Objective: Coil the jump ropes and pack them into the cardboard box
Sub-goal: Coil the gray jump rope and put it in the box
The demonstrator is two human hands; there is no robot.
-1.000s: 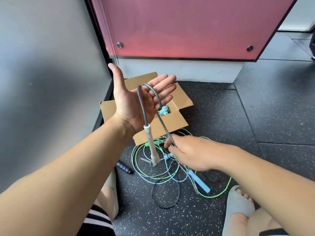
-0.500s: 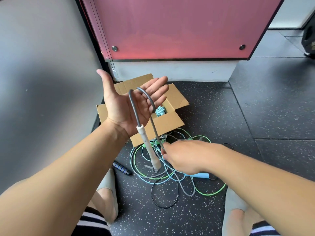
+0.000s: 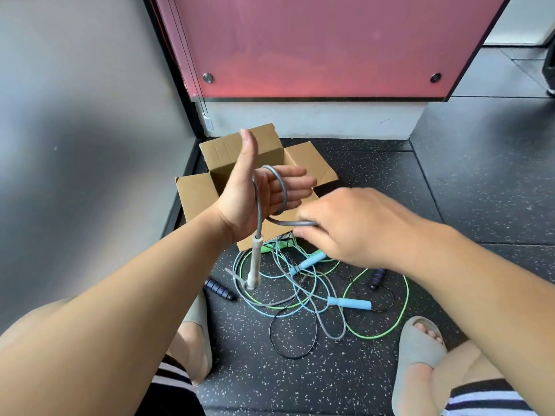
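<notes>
**Gray rope looped over an open palm above the box**

Raised the left hand [image 3: 264, 193] over the cardboard box [image 3: 198, 196], fingers straight and pressed together, thumb pointing up. Carried one turn of the gray jump rope [image 3: 286, 192] around those fingers, with its pale handle [image 3: 255, 259] hanging straight down to the floor pile. Pinched the same gray cord just beside the left hand's fingertips with the right hand [image 3: 351, 226], knuckles up.

Counted four ropes in all: the gray one in the hands, plus a green rope [image 3: 405, 304], a light blue rope [image 3: 350, 303] and a thin black rope [image 3: 271, 334], tangled together on the floor in front of the box. Counted two light blue handles and two dark handles with blue rings [image 3: 219, 289], one at each side of the tangle. Could not tell the number of green handles under the cords. Counted one box, flaps open, standing in the corner. Counted two gray slide sandals [image 3: 417, 349], one either side of the pile.

Crouched on dark rubber floor tiles [image 3: 480, 190] flecked with white. Faced a pink panel [image 3: 315, 46] fixed with two round fasteners [image 3: 207, 77] above a white base, with a plain gray wall [image 3: 75, 115] to the left.
</notes>
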